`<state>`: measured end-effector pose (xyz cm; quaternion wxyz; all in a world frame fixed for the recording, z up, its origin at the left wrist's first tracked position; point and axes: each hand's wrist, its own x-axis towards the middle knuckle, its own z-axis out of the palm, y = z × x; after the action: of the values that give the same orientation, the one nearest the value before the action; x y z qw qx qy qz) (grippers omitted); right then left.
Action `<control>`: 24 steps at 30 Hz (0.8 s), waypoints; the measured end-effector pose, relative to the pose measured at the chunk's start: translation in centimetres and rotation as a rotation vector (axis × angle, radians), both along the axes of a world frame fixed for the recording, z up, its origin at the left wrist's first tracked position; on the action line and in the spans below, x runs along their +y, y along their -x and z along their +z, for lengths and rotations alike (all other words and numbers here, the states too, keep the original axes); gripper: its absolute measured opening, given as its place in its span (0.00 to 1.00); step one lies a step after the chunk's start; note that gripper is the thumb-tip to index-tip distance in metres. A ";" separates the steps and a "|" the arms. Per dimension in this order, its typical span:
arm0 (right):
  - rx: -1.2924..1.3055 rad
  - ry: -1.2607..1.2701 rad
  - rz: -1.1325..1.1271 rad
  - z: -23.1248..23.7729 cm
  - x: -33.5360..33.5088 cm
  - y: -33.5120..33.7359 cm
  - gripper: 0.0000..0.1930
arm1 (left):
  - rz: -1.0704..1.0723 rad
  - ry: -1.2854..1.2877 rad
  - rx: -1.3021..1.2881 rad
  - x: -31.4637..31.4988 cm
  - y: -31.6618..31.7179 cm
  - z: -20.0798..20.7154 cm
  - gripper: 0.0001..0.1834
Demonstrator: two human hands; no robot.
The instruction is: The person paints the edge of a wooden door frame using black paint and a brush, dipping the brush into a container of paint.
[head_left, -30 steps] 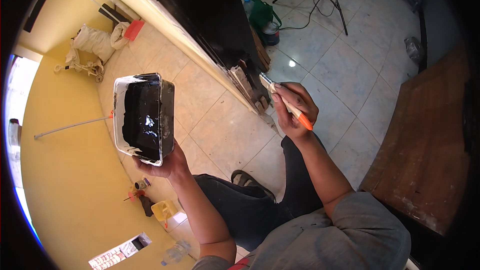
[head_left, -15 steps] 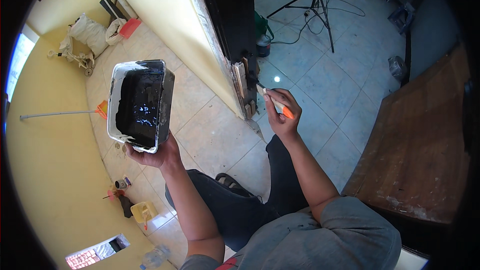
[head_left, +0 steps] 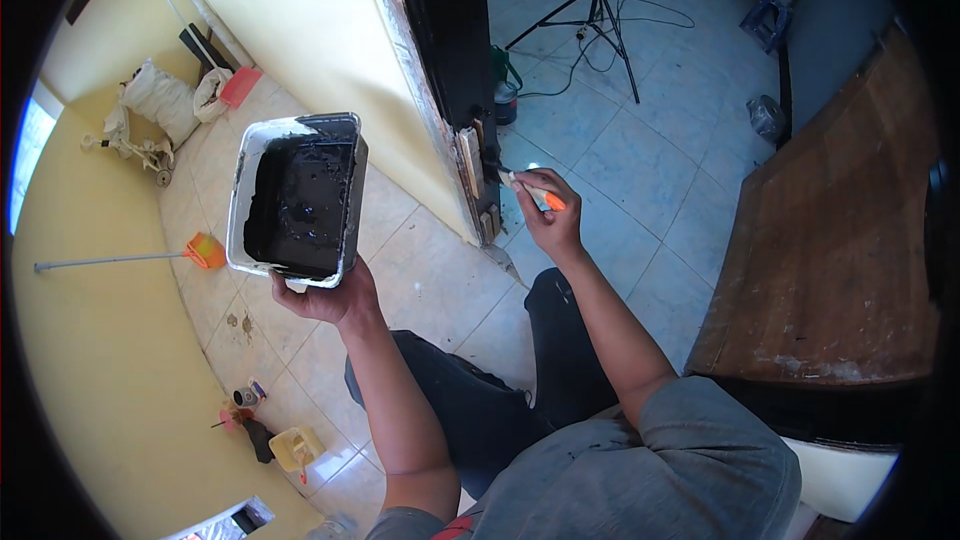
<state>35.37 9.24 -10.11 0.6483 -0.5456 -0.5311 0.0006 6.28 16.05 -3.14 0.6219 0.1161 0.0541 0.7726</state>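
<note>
The paint tub (head_left: pixel 243 195), grasped from below by the left hand (head_left: pixel 345 296), was likely weighty, rigid and slippery where wet, safest held underneath. The brush (head_left: pixel 508 177), probably light and soft-bristled, sat pinched by its handle in the right hand (head_left: pixel 554 215).

Head-worn fisheye view, facing down and forward, grey shirt (head_left: pixel 610 480) near, tiled floor (head_left: pixel 430 270) beyond

Paintbrush (head_left: pixel 536 192) tilted flatter, lowered toward the black door frame (head_left: pixel 452 50)
</note>
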 end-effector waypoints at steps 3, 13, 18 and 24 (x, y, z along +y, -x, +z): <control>0.084 -0.117 -0.040 1.3 -0.1 -0.2 0.09 | 0.004 0.030 0.027 -0.9 -0.6 1.6 0.39; 0.285 0.074 0.041 -7.3 -0.1 -1.2 0.08 | -0.028 0.061 0.164 -9.2 -0.9 6.2 0.39; 0.296 -0.157 -0.027 -4.1 0.7 1.0 0.08 | 0.044 0.119 0.248 -13.9 -1.2 7.4 0.39; 0.418 -0.091 -0.007 -10.6 1.0 0.5 0.09 | 0.088 0.087 0.269 -18.6 1.2 6.6 0.29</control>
<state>34.82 10.26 -20.72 0.7684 -0.5056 -0.3825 0.0873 5.05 -2.52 3.45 0.5791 0.1892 0.1753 0.7733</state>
